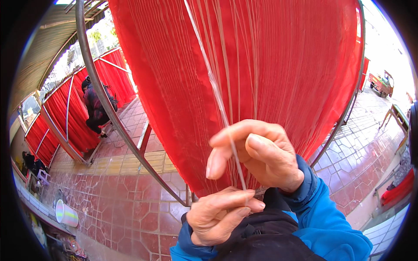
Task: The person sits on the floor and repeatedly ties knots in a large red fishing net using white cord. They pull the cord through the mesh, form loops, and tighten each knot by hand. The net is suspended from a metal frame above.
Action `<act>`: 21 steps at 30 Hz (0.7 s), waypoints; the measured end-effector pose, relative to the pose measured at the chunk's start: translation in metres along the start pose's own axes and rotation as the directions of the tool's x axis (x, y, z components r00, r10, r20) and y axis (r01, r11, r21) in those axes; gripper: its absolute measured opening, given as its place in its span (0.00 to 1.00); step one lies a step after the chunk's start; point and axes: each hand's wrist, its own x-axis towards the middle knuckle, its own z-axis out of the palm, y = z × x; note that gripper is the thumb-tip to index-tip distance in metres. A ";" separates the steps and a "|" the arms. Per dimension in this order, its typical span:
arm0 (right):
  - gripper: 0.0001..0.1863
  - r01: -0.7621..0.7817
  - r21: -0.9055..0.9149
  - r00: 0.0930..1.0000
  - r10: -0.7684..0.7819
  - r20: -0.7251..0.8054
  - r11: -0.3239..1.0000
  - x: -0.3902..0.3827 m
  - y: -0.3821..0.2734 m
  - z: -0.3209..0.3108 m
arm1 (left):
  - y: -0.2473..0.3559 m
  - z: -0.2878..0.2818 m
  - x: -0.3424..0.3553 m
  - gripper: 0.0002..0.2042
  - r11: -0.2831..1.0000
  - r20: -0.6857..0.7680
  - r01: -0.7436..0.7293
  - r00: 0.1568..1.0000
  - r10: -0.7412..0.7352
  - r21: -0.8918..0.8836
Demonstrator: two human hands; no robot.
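A large red cloth (156, 69) hangs in front of me, with rows of fine pale threads down it. One twisted bundle of white thread (213, 82) runs from the top down to my hands. My left hand (222, 213), low in the middle, pinches the lower end of this bundle between thumb and fingers. Just above it, my right hand (257, 154) has its fingers curved and apart beside the bundle, which crosses at the index finger; no grip on it shows.
A dark metal frame (113, 113) borders the cloth. More framed red cloths (65, 122) line the left, where a person (96, 106) works. A pale bucket (66, 213) stands on the tiled floor (130, 209). A cargo vehicle (381, 85) and a table (396, 113) are at right.
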 end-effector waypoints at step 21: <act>0.08 -0.178 0.097 0.959 0.195 -0.205 0.979 -0.060 0.052 -0.025 | -0.206 -0.025 -0.089 0.08 0.909 -0.341 0.408 0.869 -0.358 0.084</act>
